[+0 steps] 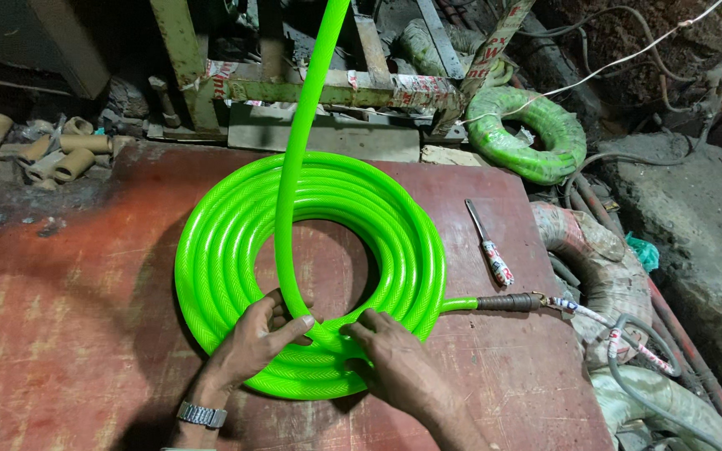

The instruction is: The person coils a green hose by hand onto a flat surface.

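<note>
A bright green braided hose lies coiled in several flat loops on a worn red tabletop. One free strand rises from the coil's near inner edge up out of the top of the view. My left hand, with a metal watch on the wrist, curls its fingers around that strand where it meets the coil. My right hand rests palm down on the coil's near side, fingertips touching the hose beside my left thumb. The hose's outer end runs right into a dark metal fitting.
A knife with a taped handle lies on the table right of the coil. A wrapped green hose coil sits behind, beside a rusty metal frame. Cardboard tubes lie far left. Wrapped bundles and cables crowd the table's right edge.
</note>
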